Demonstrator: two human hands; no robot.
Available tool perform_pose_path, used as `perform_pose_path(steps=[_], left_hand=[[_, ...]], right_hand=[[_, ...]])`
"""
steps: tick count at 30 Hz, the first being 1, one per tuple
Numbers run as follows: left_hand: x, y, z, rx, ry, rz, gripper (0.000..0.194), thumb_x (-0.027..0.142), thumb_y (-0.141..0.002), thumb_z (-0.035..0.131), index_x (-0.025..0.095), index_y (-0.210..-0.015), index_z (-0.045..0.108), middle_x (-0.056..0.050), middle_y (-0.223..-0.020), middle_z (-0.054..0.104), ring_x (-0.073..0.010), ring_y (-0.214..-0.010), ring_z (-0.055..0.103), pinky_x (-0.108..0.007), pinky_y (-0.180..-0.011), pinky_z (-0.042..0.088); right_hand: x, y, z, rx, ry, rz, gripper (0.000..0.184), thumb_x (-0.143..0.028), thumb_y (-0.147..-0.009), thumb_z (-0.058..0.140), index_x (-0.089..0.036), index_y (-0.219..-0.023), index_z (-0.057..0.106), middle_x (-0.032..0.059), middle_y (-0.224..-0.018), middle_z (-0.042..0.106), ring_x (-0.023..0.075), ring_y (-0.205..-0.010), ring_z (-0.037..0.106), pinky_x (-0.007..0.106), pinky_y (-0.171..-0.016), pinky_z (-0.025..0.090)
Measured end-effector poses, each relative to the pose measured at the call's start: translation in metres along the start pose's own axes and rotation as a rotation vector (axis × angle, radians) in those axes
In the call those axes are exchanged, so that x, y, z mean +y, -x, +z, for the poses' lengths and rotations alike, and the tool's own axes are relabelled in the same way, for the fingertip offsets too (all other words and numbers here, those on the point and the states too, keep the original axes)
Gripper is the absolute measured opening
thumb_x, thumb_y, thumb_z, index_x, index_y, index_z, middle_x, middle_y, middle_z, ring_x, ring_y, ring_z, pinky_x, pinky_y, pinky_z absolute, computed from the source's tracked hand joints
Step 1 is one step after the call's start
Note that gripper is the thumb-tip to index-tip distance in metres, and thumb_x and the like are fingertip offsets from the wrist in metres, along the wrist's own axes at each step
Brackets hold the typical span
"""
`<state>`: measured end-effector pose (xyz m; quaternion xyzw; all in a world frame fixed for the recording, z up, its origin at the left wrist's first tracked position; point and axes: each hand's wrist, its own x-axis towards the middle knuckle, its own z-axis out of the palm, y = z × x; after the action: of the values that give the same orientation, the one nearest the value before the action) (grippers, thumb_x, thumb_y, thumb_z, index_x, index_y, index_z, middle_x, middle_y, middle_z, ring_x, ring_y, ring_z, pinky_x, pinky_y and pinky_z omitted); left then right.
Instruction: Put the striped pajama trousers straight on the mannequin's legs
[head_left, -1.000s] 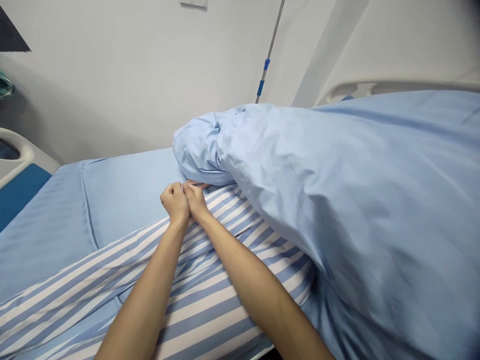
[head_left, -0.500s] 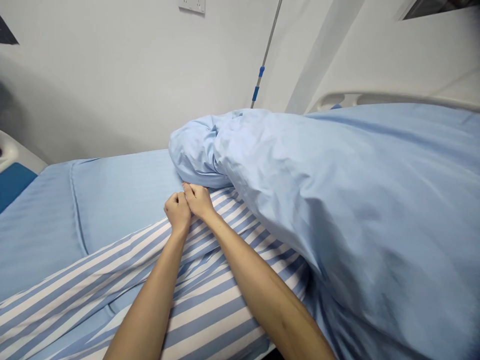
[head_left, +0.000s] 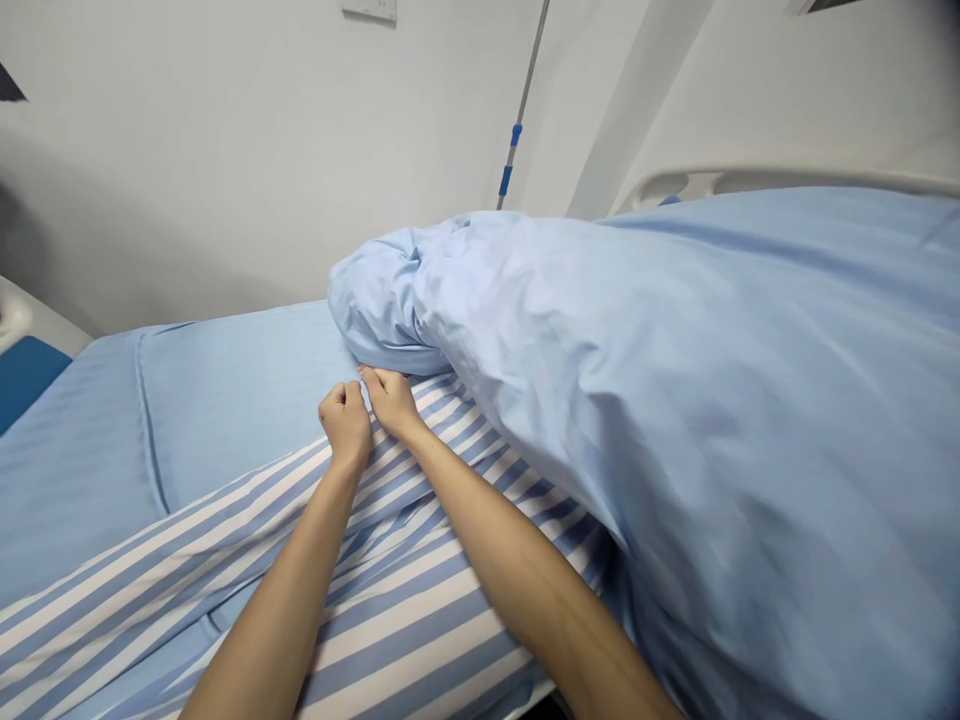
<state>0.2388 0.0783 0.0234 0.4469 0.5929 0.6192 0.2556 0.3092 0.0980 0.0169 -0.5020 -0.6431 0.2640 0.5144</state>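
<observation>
Two hands, the left hand (head_left: 345, 422) and the right hand (head_left: 390, 402), rest just apart on one blue-and-white striped sheet (head_left: 405, 590). Their fingers (head_left: 337, 396) are curled closed, gripping the sheet's upper edge beside one bunched light-blue duvet (head_left: 600, 420). Relative to the duvet: one plain blue bed sheet (head_left: 225, 400) lies left, one bed rail (head_left: 750, 180) shows beyond, and one metal pole (head_left: 521, 100) stands farther back.

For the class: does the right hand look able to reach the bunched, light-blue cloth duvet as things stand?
Probably yes. The right hand rests on the blue-and-white striped cloth, its fingertips about at the edge of the bunched, light-blue cloth duvet; nothing appears to stand between them.
</observation>
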Motion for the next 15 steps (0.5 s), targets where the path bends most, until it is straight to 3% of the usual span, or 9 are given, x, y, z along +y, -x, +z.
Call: perform_pose_path(steps=[5, 9, 11, 15], left_hand=[[0.014, -0.009, 0.027, 0.002, 0.134, -0.014, 0.025, 0.026, -0.071, 0.045, 0.019, -0.049, 0.034, 0.006, -0.048, 0.030, -0.0072, -0.049, 0.029, -0.022, -0.047, 0.025], [0.007, -0.006, 0.042, 0.030, -0.012, -0.017, 0.028, 0.027, -0.073, 0.044, 0.019, -0.048, 0.033, 0.006, -0.046, 0.032, -0.0078, -0.050, 0.029, -0.022, -0.049, 0.025], [0.002, -0.004, 0.043, 0.001, -0.092, 0.007, 0.030, 0.030, -0.074, 0.045, 0.019, -0.048, 0.035, 0.006, -0.046, 0.035, -0.0082, -0.051, 0.030, -0.023, -0.050, 0.025], [-0.002, -0.002, 0.041, -0.091, -0.107, 0.007, 0.035, 0.037, -0.078, 0.043, 0.019, -0.048, 0.041, 0.004, -0.048, 0.041, -0.0092, -0.052, 0.034, -0.023, -0.052, 0.027]], right_hand=[[0.003, -0.008, -0.007, 0.035, -0.265, 0.090, 0.036, -0.037, -0.085, 0.036, -0.018, -0.057, 0.046, -0.0033, -0.053, 0.047, 0.0110, -0.056, 0.044, 0.022, -0.055, 0.037], [0.002, -0.010, -0.012, 0.100, -0.363, 0.191, 0.035, -0.041, -0.084, 0.037, -0.020, -0.056, 0.041, -0.0026, -0.054, 0.045, 0.0114, -0.055, 0.042, 0.022, -0.051, 0.035], [-0.003, -0.010, -0.018, 0.102, -0.284, 0.179, 0.037, -0.044, -0.084, 0.036, -0.020, -0.055, 0.040, -0.0020, -0.053, 0.045, 0.0119, -0.056, 0.042, 0.023, -0.051, 0.034], [-0.010, -0.009, -0.032, 0.100, 0.049, -0.039, 0.037, -0.041, -0.085, 0.039, -0.019, -0.055, 0.042, -0.0020, -0.054, 0.045, 0.0113, -0.056, 0.039, 0.023, -0.057, 0.031]])
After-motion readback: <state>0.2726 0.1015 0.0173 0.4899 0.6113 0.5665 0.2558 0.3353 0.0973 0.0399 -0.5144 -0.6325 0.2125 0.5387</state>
